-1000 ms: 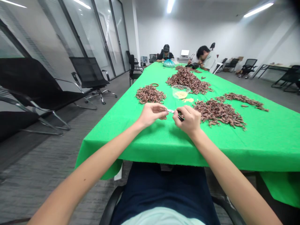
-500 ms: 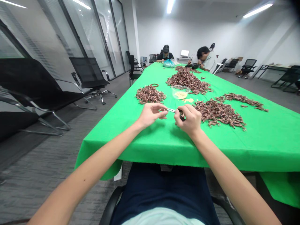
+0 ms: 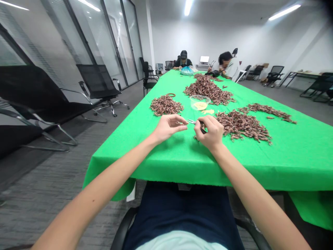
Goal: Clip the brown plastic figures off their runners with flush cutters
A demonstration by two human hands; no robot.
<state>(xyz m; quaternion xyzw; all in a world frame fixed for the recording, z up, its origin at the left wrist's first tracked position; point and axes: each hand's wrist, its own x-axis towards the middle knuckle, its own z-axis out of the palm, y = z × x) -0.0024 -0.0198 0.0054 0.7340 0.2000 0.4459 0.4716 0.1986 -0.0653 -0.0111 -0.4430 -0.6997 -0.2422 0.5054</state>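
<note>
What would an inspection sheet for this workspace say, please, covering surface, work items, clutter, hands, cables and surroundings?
Surface: green cloth over a long table.
Work items: silver-tipped tool; small piece, details too small to tell; brown heaps at left, centre and right; clear tub with pale bits.
Clutter: pale crumbs beside the tub; brown ring; blue bag farther along.
Hands: left hand pinches the small piece; right hand grips the tool.
Cables: nothing seen.
Surroundings: two people, one dark-capped, one pale-topped; black chairs and glass partitions at left.
</note>
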